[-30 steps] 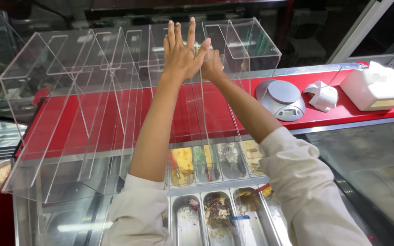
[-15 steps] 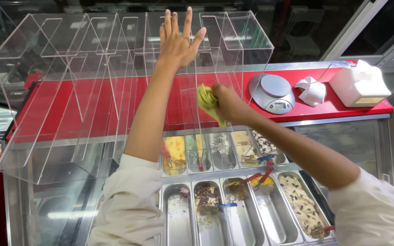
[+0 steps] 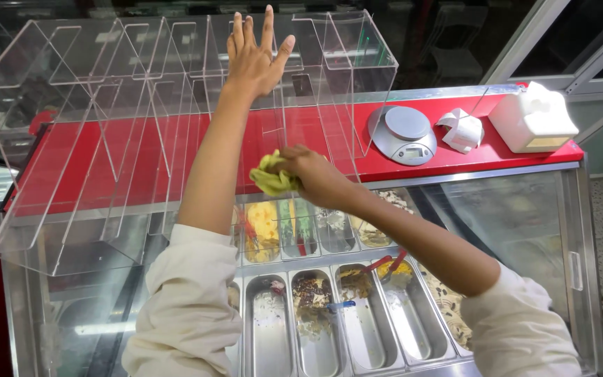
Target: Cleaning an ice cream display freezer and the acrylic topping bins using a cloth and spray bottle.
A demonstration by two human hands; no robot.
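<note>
While the left hand (image 3: pixel 254 57) stands flat against the clear acrylic divider rack (image 3: pixel 106 139) near the top middle of the frame, its five fingers are straight and slightly spread, the palm pressed to the see-through panel. The right hand (image 3: pixel 312 174), lower and just right of centre, is closed in a fist round one yellow-green cloth (image 3: pixel 271 180). That cloth is crumpled into a small wad, soft and wrinkled, bulging out on the left of the knuckles and lying against the lower part of the same clear panel, just right of the left forearm.

One rack fills the upper left and middle of the frame. It is made of several upright transparent partitions joined by a sloping front sheet; I cannot count the partitions surely, since they overlap and let the red show through. It sits on one long red counter (image 3: pixel 455 157) with a metal edge.

On the counter to the right I count three things: one round grey kitchen scale (image 3: pixel 403 132), one crumpled white paper (image 3: pixel 460 129) just beside it, and one white boxy dispenser (image 3: pixel 532 119) at the far right.

Below the counter, in the lower middle of the frame, steel tubs of ice cream (image 3: pixel 315 307) lie in two rows behind glass; some are hidden by the arms, so the full number is unclear. Both arms wear cream sleeves (image 3: pixel 183 307) pushed up above the elbows.
</note>
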